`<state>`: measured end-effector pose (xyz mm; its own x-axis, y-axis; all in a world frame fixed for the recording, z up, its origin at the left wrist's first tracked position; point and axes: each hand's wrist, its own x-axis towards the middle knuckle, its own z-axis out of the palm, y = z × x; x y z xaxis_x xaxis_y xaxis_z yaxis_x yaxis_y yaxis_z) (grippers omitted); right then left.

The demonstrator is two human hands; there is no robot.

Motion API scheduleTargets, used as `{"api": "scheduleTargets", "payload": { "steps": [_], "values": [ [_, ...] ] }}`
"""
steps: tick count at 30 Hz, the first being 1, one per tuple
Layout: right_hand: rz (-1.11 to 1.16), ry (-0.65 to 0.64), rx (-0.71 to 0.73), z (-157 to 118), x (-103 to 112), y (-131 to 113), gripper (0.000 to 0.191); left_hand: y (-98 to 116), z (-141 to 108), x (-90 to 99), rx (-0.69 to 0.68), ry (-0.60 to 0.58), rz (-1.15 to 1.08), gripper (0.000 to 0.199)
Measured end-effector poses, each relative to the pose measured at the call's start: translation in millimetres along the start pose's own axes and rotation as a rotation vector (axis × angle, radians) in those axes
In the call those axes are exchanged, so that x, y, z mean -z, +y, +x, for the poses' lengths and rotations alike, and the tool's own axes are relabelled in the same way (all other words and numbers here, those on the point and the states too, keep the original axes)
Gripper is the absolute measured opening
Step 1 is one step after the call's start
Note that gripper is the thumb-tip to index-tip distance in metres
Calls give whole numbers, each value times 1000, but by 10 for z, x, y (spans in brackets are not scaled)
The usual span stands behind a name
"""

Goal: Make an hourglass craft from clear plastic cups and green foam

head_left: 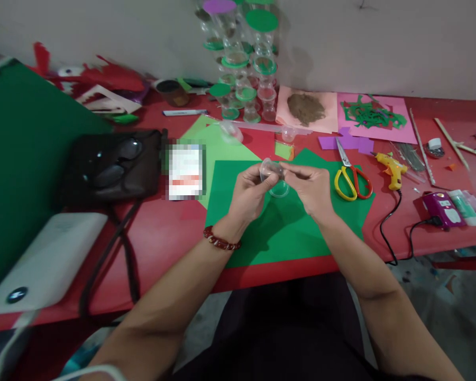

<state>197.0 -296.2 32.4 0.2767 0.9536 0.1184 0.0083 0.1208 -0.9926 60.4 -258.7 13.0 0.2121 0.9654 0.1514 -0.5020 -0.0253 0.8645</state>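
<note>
Between my hands is a small clear plastic cup piece (270, 168). It has a round rim facing up and a second round rim (279, 191) lower down, like two cups joined at their bases. My left hand (249, 194) grips it from the left, thumb across the front. From the right, the fingertips of my right hand (312, 189) pinch at its side; exactly what they touch is partly hidden. Both hands are above a green paper sheet (230, 227) on the red table (162, 233).
Stacked clear cups with green discs (262, 21) stand at the back. Scissors (351, 177), a yellow glue gun (392, 169) and its cord lie right. Brown powder (306, 108) and green paper scraps (371, 114) lie behind. A dark bag (115, 169) and white device (47, 259) are left.
</note>
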Motion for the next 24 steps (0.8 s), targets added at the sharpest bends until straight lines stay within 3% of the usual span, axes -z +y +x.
{"api": "scheduleTargets", "payload": {
  "steps": [5, 10, 12, 18, 24],
  "values": [
    [-40, 57, 35, 18, -19, 42, 15, -6, -23, -12, -33, -18, 16, 29],
    [79, -45, 43, 80, 6, 83, 14, 62, -5, -17, 5, -31, -68, 32],
    [52, -85, 127, 75, 20, 56, 15, 84, 14, 3, 34, -32, -107, 34],
    [-351, -45, 520, 45, 72, -53, 10, 96, 48, 63, 167, -9, -147, 35],
    [-385, -118, 633, 82, 174, -19, 16, 128, 51, 63, 238, -39, -150, 34]
  ]
}}
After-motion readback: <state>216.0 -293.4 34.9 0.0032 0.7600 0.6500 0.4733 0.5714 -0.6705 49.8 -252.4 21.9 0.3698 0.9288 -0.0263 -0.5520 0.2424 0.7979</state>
